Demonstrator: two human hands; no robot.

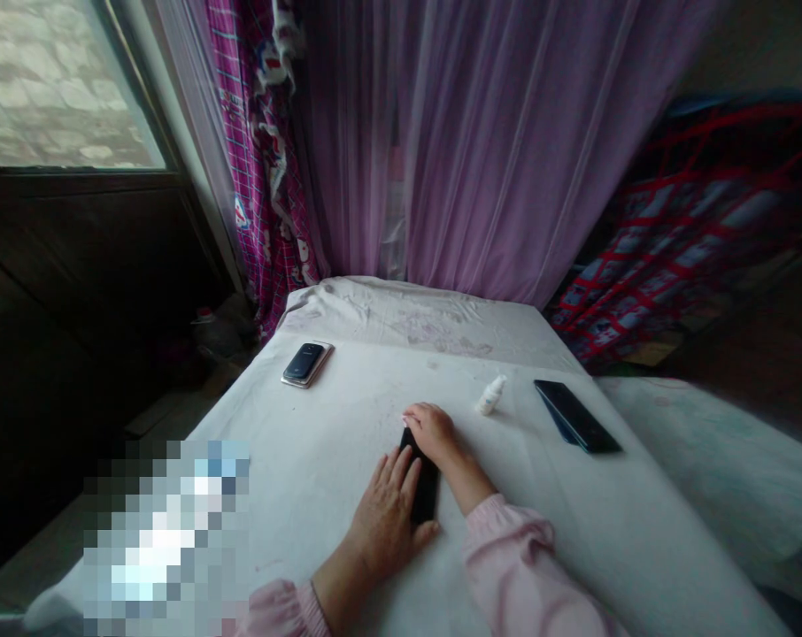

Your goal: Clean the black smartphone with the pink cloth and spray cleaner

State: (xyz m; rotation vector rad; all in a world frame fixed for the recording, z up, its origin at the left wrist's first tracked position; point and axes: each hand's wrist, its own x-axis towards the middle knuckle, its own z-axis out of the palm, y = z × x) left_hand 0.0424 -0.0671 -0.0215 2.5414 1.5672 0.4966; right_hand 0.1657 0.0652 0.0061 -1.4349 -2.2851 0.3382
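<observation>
A black phone (425,492) lies on the white-covered table in front of me, partly hidden under both hands. My left hand (389,518) rests on its left side with the fingers stretched out and apart, the thumb near its lower end. At the phone's far end, my right hand (431,433) is curled closed with its fingertips at the top edge. Something small and pale shows at those fingertips, too small to make out. A little beyond, to the right, stands a small white bottle (490,395) with a narrow tip.
Two stacked phones (306,363) lie at the far left of the table (348,425). Two more dark phones (579,418) overlap at the right. A blurred-out patch (168,540) covers the near left. Purple curtains (507,133) hang behind the table's far edge.
</observation>
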